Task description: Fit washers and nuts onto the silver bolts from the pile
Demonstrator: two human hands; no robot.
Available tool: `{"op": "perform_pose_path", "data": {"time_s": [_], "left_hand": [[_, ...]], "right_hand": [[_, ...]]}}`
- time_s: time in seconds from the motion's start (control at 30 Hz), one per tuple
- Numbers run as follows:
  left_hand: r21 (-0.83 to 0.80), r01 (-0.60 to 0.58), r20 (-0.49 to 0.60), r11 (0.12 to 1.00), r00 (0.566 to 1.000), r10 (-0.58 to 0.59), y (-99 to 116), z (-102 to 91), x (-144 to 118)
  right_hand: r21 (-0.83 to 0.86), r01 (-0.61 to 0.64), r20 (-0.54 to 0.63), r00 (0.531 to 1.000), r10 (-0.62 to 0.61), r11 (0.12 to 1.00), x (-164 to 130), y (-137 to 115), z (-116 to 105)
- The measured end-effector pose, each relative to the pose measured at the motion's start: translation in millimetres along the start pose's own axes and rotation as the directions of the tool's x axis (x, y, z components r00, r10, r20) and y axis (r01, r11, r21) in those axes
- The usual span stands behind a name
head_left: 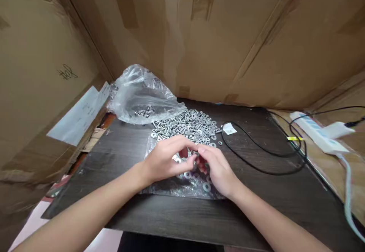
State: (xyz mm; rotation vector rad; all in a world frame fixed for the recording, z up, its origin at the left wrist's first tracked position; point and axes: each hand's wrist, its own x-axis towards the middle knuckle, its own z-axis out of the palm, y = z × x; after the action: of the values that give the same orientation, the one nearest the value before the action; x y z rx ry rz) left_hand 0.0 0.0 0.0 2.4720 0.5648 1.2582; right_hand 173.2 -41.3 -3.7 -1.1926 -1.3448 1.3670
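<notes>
My left hand (pixel 165 160) and my right hand (pixel 218 168) meet fingertip to fingertip over a flat clear plastic bag (pixel 171 187) on the dark wooden board (pixel 119 157). Together the fingers pinch a small metal piece (pixel 196 153), too small to tell whether it is a bolt or a washer. Several loose washers (pixel 205 186) lie on the bag under the hands. Just beyond them spreads a pile of silver bolts and washers (pixel 185 124).
A crumpled clear bag (pixel 142 94) holding more bolts lies at the back left. A black cable (pixel 256 145) loops at the right, with a white power strip (pixel 319 134) beyond the board's edge. Cardboard walls (pixel 228 35) enclose the back and sides.
</notes>
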Motion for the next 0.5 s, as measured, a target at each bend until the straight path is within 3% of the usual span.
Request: {"op": "perform_pose_path", "data": {"time_s": [0.17,0.33,0.5], "left_hand": [[0.145,-0.196,0.086,0.97,0.979,0.185,-4.6,-5.3,0.6],[0.258,-0.292,0.147,0.921,0.954,0.261,-3.2,-9.8,1.8],[0.257,-0.295,0.163,0.92,0.952,0.26,-1.1,-9.9,1.4]], "right_hand": [[0.181,-0.25,0.099,0.967,0.235,0.951,5.1,10.5,0.9],[0.238,-0.305,0.189,0.946,0.264,0.922,5.7,9.9,0.6],[0.231,-0.359,0.208,0.926,0.315,0.904,4.3,7.8,0.9]]}}
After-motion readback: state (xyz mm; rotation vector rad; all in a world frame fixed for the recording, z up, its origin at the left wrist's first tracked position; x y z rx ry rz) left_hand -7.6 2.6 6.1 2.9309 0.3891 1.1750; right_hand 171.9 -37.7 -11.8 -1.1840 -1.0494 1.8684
